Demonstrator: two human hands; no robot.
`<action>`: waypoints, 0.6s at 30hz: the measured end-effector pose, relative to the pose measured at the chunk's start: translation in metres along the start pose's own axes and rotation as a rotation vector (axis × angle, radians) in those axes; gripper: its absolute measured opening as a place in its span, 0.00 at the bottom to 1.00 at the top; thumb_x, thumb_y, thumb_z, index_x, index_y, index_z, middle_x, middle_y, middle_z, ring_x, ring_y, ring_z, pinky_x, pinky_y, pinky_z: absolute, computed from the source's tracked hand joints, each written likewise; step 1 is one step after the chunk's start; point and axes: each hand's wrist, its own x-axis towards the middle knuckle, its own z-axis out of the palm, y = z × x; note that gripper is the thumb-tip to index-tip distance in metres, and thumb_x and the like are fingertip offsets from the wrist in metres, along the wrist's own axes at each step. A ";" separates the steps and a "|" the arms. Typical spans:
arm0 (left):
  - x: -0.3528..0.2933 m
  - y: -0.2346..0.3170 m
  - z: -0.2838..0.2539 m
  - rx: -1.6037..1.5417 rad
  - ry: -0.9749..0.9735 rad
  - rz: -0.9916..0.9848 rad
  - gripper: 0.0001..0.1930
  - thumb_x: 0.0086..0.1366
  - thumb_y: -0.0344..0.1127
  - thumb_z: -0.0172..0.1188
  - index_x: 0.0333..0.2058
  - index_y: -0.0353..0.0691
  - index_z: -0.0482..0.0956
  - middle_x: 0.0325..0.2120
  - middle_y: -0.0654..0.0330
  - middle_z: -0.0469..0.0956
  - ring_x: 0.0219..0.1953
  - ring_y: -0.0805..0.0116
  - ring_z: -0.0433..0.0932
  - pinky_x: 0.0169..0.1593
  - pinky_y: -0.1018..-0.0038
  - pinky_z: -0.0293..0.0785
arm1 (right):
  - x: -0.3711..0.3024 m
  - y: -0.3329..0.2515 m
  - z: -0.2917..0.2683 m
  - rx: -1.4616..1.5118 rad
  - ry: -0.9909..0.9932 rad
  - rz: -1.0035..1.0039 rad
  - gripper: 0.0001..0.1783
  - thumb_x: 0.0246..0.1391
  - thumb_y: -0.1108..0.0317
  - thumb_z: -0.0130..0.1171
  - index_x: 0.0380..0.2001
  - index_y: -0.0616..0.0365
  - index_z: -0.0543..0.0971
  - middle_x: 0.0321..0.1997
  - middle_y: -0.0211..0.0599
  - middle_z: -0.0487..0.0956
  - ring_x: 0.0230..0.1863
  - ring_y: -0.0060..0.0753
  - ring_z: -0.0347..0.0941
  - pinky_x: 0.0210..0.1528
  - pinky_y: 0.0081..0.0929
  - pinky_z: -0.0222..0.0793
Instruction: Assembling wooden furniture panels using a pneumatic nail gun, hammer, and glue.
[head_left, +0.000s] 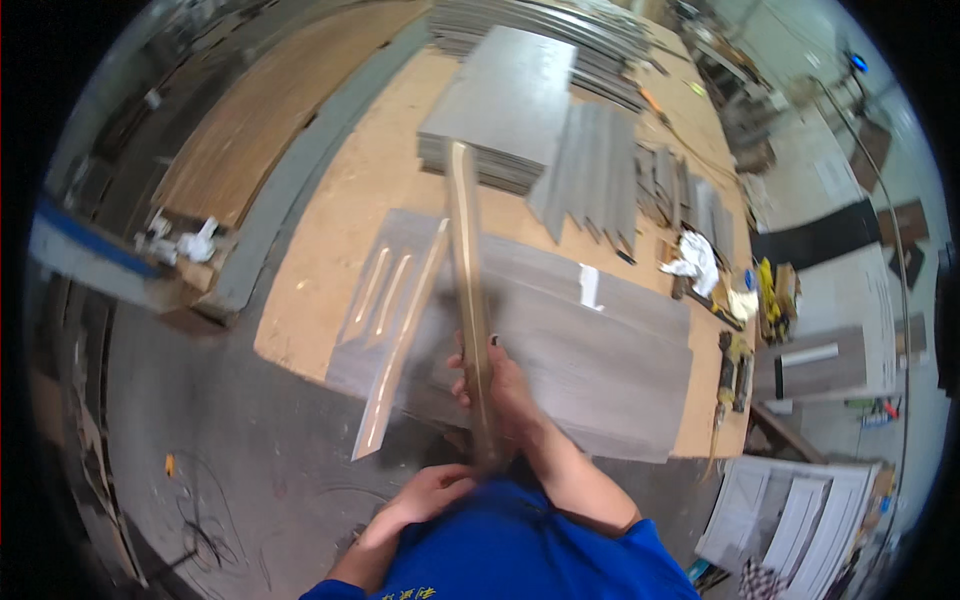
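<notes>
My right hand (507, 388) is wrapped round a long, narrow wood-look strip (466, 250), which stands up in front of me with a pale glue bead along its length. The strip's lower end is blurred near my waist. Close to that end is my left hand (435, 492), its fingers loosely bent and holding nothing that I can see. A second strip with a glue bead (400, 345) lies slantwise to the left, its near end past the table edge. Beside it a grey-brown board (372, 290) bears short curved glue beads. Wide grey-brown planks (590, 370) lie under my right hand.
On the wooden table (310, 270) stand a stack of grey boards (500, 95) and cut angled strips (590, 165). White crumpled cloth (692, 260) and hand tools (730, 370) are at its right edge. A cable (205, 535) lies on the floor at left.
</notes>
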 end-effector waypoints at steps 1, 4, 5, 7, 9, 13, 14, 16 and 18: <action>0.011 0.003 0.002 0.113 0.018 0.186 0.17 0.69 0.37 0.57 0.53 0.37 0.77 0.45 0.55 0.81 0.48 0.63 0.79 0.53 0.71 0.73 | -0.009 -0.012 -0.017 0.018 0.029 -0.024 0.27 0.70 0.46 0.38 0.60 0.52 0.68 0.48 0.34 0.76 0.35 0.26 0.74 0.35 0.25 0.72; 0.056 0.043 -0.015 0.472 0.203 0.270 0.18 0.66 0.38 0.60 0.53 0.39 0.77 0.47 0.52 0.80 0.50 0.56 0.78 0.56 0.67 0.71 | -0.050 -0.048 -0.080 -0.418 0.117 -0.132 0.25 0.69 0.51 0.46 0.59 0.56 0.70 0.45 0.32 0.78 0.35 0.23 0.75 0.36 0.22 0.71; 0.079 0.056 -0.025 0.598 0.299 0.422 0.19 0.65 0.39 0.60 0.53 0.40 0.77 0.49 0.51 0.79 0.53 0.53 0.76 0.58 0.64 0.70 | -0.066 -0.056 -0.103 -0.515 0.194 -0.166 0.24 0.67 0.55 0.50 0.60 0.57 0.70 0.44 0.31 0.79 0.36 0.21 0.75 0.36 0.21 0.71; 0.126 0.097 -0.038 0.800 0.445 0.636 0.20 0.63 0.41 0.61 0.53 0.41 0.77 0.52 0.49 0.76 0.57 0.48 0.72 0.61 0.59 0.67 | -0.109 -0.074 -0.136 -0.609 0.298 -0.205 0.24 0.65 0.59 0.55 0.60 0.58 0.71 0.42 0.30 0.80 0.37 0.19 0.75 0.37 0.21 0.71; 0.182 0.125 -0.044 1.007 0.587 0.720 0.22 0.63 0.42 0.60 0.55 0.43 0.75 0.56 0.48 0.71 0.62 0.46 0.65 0.64 0.52 0.59 | -0.141 -0.087 -0.162 -0.656 0.455 -0.146 0.27 0.60 0.64 0.61 0.61 0.57 0.71 0.43 0.31 0.82 0.37 0.19 0.75 0.39 0.22 0.71; 0.248 0.133 -0.039 1.222 0.721 0.646 0.27 0.62 0.42 0.60 0.59 0.45 0.69 0.60 0.49 0.64 0.66 0.44 0.57 0.69 0.45 0.46 | -0.176 -0.100 -0.206 -0.891 0.606 -0.222 0.28 0.52 0.62 0.69 0.56 0.57 0.76 0.47 0.34 0.82 0.41 0.26 0.78 0.44 0.26 0.73; 0.254 0.132 -0.035 1.231 0.690 0.658 0.27 0.62 0.42 0.60 0.59 0.45 0.69 0.60 0.49 0.64 0.66 0.44 0.57 0.69 0.45 0.46 | -0.183 -0.105 -0.211 -0.873 0.634 -0.218 0.28 0.52 0.62 0.69 0.56 0.57 0.76 0.47 0.34 0.82 0.41 0.26 0.78 0.44 0.26 0.73; 0.249 0.123 -0.031 1.225 0.689 0.597 0.28 0.62 0.42 0.59 0.60 0.45 0.67 0.60 0.48 0.62 0.65 0.44 0.56 0.69 0.44 0.44 | -0.187 -0.118 -0.218 -1.259 0.675 -0.336 0.29 0.47 0.60 0.71 0.54 0.54 0.78 0.48 0.36 0.82 0.44 0.35 0.79 0.45 0.30 0.74; 0.245 0.116 -0.030 1.214 0.688 0.625 0.27 0.62 0.42 0.60 0.59 0.45 0.68 0.60 0.48 0.62 0.65 0.44 0.57 0.69 0.43 0.45 | -0.181 -0.121 -0.230 -1.333 0.685 -0.410 0.29 0.45 0.60 0.71 0.53 0.51 0.78 0.47 0.37 0.82 0.44 0.36 0.79 0.49 0.32 0.73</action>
